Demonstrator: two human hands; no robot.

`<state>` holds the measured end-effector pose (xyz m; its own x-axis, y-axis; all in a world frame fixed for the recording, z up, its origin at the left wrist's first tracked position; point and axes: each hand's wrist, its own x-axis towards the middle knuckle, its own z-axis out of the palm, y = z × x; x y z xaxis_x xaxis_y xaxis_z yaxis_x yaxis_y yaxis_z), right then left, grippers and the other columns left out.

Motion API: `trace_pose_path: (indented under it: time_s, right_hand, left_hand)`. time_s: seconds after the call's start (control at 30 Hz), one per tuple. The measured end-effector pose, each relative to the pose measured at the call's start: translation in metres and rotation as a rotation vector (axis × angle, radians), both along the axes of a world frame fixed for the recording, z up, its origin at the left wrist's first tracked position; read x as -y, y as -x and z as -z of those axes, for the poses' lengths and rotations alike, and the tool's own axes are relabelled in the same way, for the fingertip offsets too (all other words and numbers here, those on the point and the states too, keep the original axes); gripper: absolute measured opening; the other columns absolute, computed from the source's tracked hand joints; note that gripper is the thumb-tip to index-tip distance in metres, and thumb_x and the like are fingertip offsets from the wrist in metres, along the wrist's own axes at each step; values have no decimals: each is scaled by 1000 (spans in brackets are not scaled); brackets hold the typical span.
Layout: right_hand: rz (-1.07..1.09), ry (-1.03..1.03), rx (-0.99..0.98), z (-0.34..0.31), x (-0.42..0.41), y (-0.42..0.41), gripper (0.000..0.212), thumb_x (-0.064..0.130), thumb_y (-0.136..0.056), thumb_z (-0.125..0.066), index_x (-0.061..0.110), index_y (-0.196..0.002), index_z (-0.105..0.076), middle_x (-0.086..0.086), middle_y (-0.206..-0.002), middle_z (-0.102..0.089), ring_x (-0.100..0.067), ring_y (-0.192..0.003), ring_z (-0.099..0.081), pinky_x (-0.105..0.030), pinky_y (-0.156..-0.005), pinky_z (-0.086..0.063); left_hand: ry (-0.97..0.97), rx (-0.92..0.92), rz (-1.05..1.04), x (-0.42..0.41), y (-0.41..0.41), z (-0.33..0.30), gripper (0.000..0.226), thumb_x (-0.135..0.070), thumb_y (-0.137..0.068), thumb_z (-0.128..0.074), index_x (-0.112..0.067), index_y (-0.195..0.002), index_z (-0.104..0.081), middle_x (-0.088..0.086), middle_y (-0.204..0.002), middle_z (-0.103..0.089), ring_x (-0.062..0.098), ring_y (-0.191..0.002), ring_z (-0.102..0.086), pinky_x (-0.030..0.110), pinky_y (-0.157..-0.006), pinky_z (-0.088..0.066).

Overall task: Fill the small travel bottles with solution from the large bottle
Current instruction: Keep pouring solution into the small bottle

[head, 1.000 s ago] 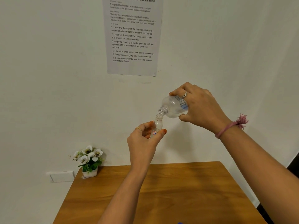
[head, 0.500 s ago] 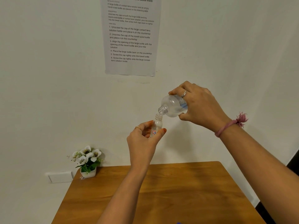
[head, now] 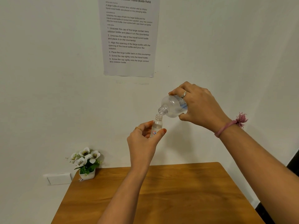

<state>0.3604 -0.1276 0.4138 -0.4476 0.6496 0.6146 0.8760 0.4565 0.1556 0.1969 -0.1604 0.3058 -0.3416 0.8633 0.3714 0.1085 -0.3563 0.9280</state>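
Clear large bottle [head: 174, 106], gripped in our right hand [head: 199, 107], tips over the small travel bottle [head: 157, 126] pinched in our left hand [head: 142, 139], mid-frame; we judge filling underway, capping left.

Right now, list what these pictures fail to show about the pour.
- Head view: any stream between the large bottle and the small travel bottle is too fine and clear to see.
- Fill level in the travel bottle: clear liquid in clear plastic, and the left hand covers its lower half.
- Large bottle's base and label: wrapped by the right hand.
- Both caps: not in view; the table is cut off by the bottom edge.
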Motion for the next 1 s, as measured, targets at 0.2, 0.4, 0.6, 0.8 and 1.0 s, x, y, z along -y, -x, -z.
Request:
trace_pose_path:
  time_s: [0.2, 0.4, 0.6, 0.8, 1.0]
  right_hand:
    - [3, -1, 4, 0, -1, -2, 59, 16, -63, -75, 24, -118, -56, 0, -111, -56, -22, -95, -55, -28, -82, -30]
    - [7, 1, 6, -1, 0, -3, 58, 15, -64, -74, 24, -118, -56, 0, -111, -56, -22, -95, -55, -28, -82, -31]
    - [12, 3, 11, -1, -1, -3, 58, 16, -64, -74, 25, -118, -56, 0, -111, -56, -21, -95, -55, -28, -81, -30]
    - [12, -2, 19, -2, -1, -2, 59, 17, -63, -75, 24, -119, -55, 0, -112, -56, -22, -96, -55, -29, -81, -32]
    - [12, 1, 15, -1, 0, -1, 60, 18, -63, -77, 24, -119, -55, 0, -111, -56, -22, -96, -55, -32, -82, -37]
  left_hand:
    - [-2, 10, 3, 0, -1, 0, 44, -29, -66, -85, -19, -106, -69, -12, -90, -70, -5, -79, -65, 6, -64, -49]
    - [-2, 6, 7, 0, -2, -1, 43, -29, -66, -84, -19, -106, -69, -12, -89, -70, -5, -78, -65, 5, -64, -48]
    - [-4, 4, 10, 0, -2, -1, 44, -28, -67, -84, -17, -106, -69, -11, -89, -71, -5, -78, -65, 5, -63, -47]
    - [-3, 0, 17, 1, -1, -2, 42, -28, -67, -84, -19, -106, -69, -11, -90, -71, -5, -78, -65, 5, -63, -48]
    - [-3, 6, 23, 2, 0, -1, 43, -28, -67, -84, -18, -107, -69, -9, -91, -71, -4, -78, -66, 6, -63, -49]
